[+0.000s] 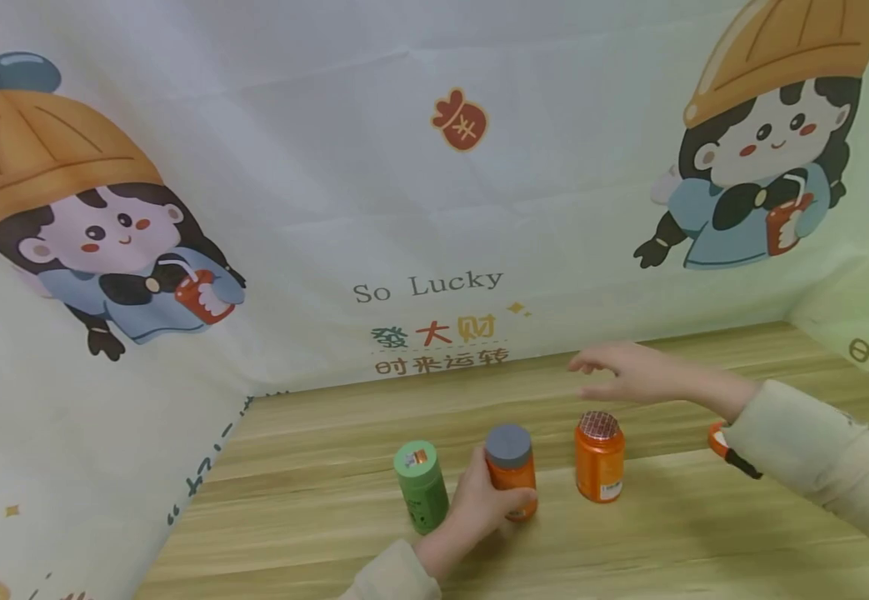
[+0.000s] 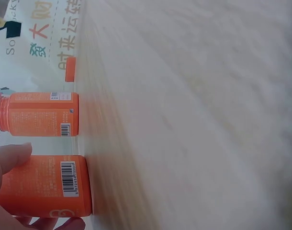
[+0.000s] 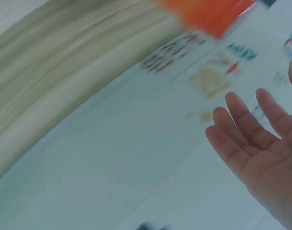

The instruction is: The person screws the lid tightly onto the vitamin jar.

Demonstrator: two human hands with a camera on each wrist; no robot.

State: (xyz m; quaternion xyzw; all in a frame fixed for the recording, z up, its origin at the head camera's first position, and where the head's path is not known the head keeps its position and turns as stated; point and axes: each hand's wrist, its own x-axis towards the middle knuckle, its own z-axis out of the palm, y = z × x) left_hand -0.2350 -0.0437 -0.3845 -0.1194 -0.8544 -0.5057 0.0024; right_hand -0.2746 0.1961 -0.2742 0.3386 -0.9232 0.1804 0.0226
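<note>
One left grip (image 1: 475, 507) clamped on grey-capped bottle (image 1: 512, 476), gap, uncapped bottle (image 1: 600, 467), right grip (image 1: 632, 372) apart, clear of its rim (image 1: 601, 438)

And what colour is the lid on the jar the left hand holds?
Grey; the lid shows best in the head view.

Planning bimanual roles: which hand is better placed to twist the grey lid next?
Right, probably: the right hand is empty, while the left hand grips the orange bottle below the grey lid.

passage — between grey-capped bottle (image 1: 511, 468) and uncapped bottle (image 1: 600, 462) | leftward obstacle — green canister (image 1: 422, 490)
</note>
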